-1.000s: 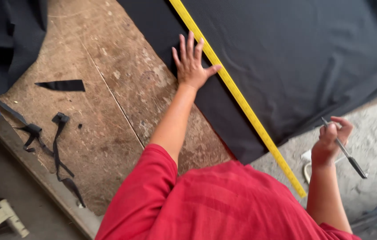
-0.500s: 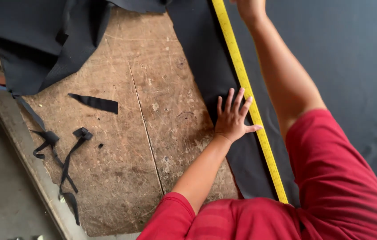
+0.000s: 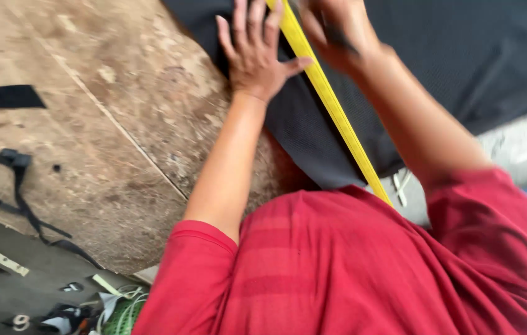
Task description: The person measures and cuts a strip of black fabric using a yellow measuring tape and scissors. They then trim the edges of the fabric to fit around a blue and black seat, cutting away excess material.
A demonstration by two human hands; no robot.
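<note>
- The yellow ruler lies slantwise on the black cloth, running from the top edge of the view down toward the red shirt.
- The left hand lies flat on the cloth just left of the ruler, fingers spread wide, thumb tip reaching to the ruler's edge.
- The right hand is on the other side of the ruler, near its upper end, close against it.
- The cloth covers the upper right of a worn wooden table; its corner hangs near the table's edge, beside the person's body.
- On the bare wood to the left lie a black scrap and a thin black strip, well apart from the hands.
- Below the table's left edge is a grey floor with small litter; pale ground shows at right.
- The left hand grips nothing; it only presses on the cloth.
- The right hand is curled and blurred; something dark may sit in its fingers, but I cannot tell whether it holds anything.
</note>
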